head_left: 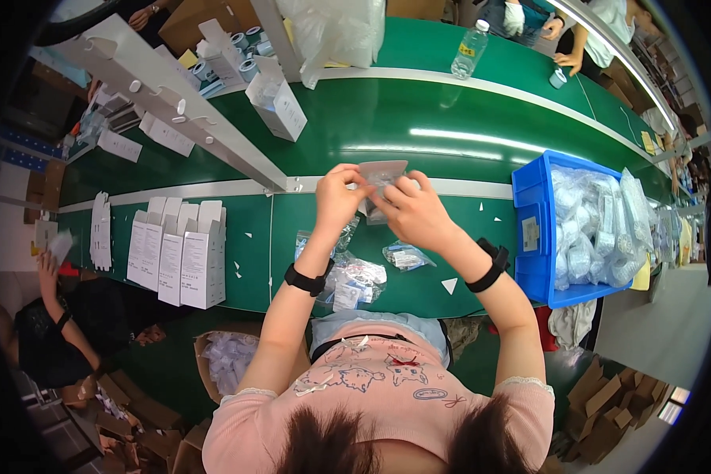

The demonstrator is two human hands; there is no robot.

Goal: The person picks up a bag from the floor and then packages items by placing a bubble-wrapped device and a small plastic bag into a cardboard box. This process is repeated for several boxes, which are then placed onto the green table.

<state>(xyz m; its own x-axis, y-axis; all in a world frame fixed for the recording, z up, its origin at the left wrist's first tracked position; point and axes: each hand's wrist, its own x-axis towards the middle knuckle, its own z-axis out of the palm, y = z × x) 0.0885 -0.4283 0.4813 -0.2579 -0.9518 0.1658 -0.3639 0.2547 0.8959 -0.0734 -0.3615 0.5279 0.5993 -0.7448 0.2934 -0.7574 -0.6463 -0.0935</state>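
Over the table's pale edge strip, both my hands hold a small whitish carton (384, 167) with its flap standing up. My left hand (341, 199) pinches its left side with bent fingers. On the other side my right hand (412, 207) is closed round it, the fingers curled over its opening. Something clear and shiny shows between the fingers; I cannot make out what. Below the hands lie a clear bag of small parts (407, 255) and a pile of clear plastic bags (354, 283), with white and blue contents.
Upright white cartons (204, 257) with raised flaps stand in a row on the left. A blue bin (533, 237) of bubble-wrapped items sits at the right. Across the conveyor are an open white box (278, 107) and a plastic bottle (470, 51). A grey post (205, 130) slants in from the upper left.
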